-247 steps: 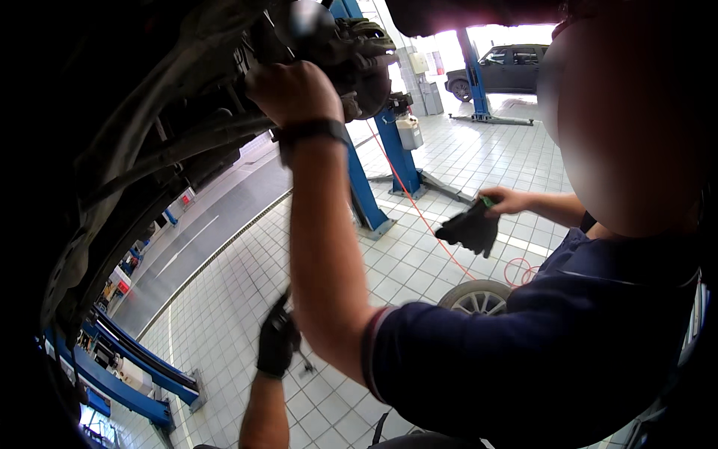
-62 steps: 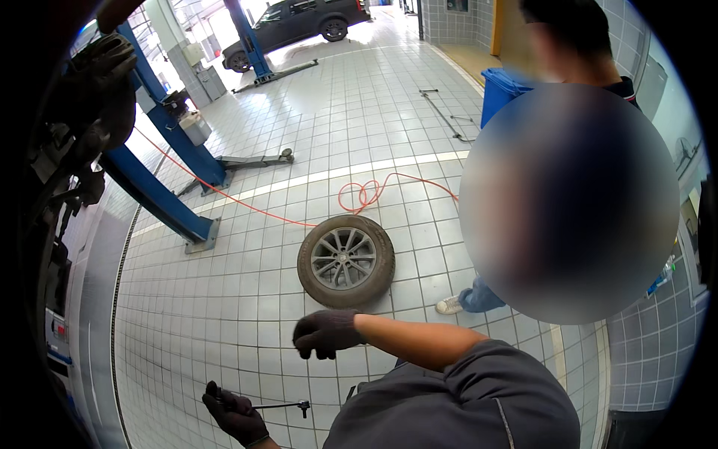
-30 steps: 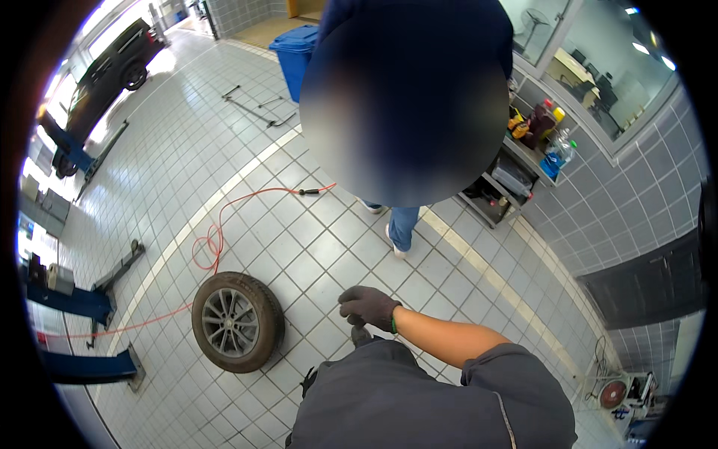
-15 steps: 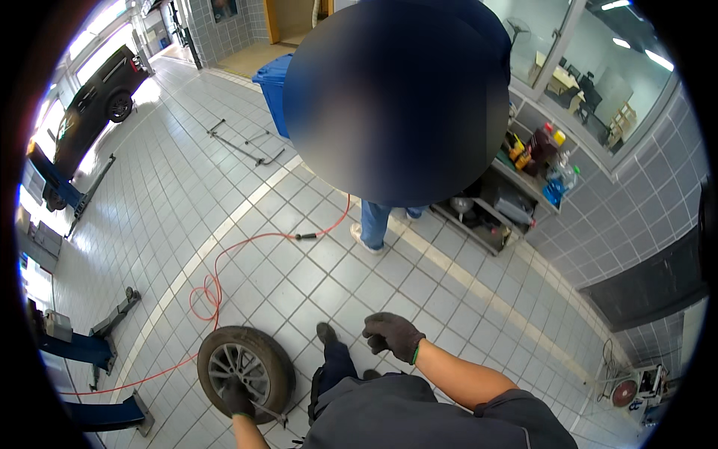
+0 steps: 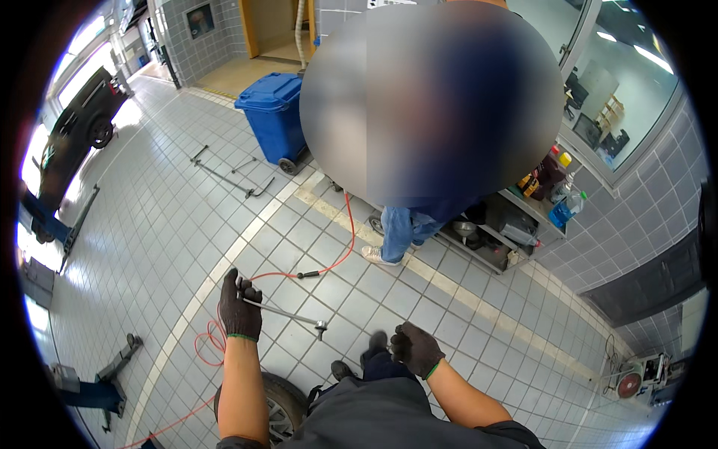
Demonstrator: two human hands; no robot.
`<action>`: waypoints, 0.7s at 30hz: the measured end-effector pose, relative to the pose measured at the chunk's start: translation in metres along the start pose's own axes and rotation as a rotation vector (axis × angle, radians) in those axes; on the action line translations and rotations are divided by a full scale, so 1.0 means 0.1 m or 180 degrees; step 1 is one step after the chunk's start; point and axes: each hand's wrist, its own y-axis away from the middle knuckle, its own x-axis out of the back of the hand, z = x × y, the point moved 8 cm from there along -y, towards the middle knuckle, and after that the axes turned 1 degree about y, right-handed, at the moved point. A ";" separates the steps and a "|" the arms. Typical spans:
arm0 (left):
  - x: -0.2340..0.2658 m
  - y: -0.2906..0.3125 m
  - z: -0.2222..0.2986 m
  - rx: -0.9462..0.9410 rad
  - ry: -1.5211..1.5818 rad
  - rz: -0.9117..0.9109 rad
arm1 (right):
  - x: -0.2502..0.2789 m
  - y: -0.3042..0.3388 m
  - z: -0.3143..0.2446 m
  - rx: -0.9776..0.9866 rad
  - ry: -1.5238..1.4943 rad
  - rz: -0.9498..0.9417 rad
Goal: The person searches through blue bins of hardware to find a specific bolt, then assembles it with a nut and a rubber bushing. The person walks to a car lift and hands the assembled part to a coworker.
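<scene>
My gloved left hand (image 5: pixel 241 308) is raised in front of me, closed round the handle of a socket wrench (image 5: pixel 283 312). The wrench's shaft points to the right, and its socket end hangs down over the floor tiles. Below my left forearm lies a wheel (image 5: pixel 298 391) with a black tyre and a silver spoked rim, partly hidden by the arm. My gloved right hand (image 5: pixel 416 349) is in front of my body with its fingers curled closed. Whether anything is inside them cannot be seen.
A person in jeans (image 5: pixel 398 228) stands ahead beside a shelf cart (image 5: pixel 486 254) holding bottles. A red hose (image 5: pixel 351 232) runs across the tiles. Further off are a blue wheeled bin (image 5: pixel 271 112), metal rods (image 5: pixel 224 178), lift arms (image 5: pixel 112 374) and a dark vehicle (image 5: pixel 75 135).
My left hand has risen from the wheel and moved forward, carrying the socket wrench. My right hand has moved slightly down and right, its fingers more curled. The view has shifted; the wheel sits lower.
</scene>
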 end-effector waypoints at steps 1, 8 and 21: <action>-0.22 -0.15 -0.04 -0.0032 0.0051 0.0025 | 0.09 -0.25 0.00 -0.0159 -0.0338 -0.0294; -1.26 -1.26 -0.37 0.0042 -0.0022 -0.0209 | -0.08 -0.92 -1.19 0.0288 -0.0629 0.0275; -1.41 -2.74 -1.11 -0.0297 -0.1849 -0.0172 | -0.62 -2.32 -2.83 0.0089 0.0776 0.0270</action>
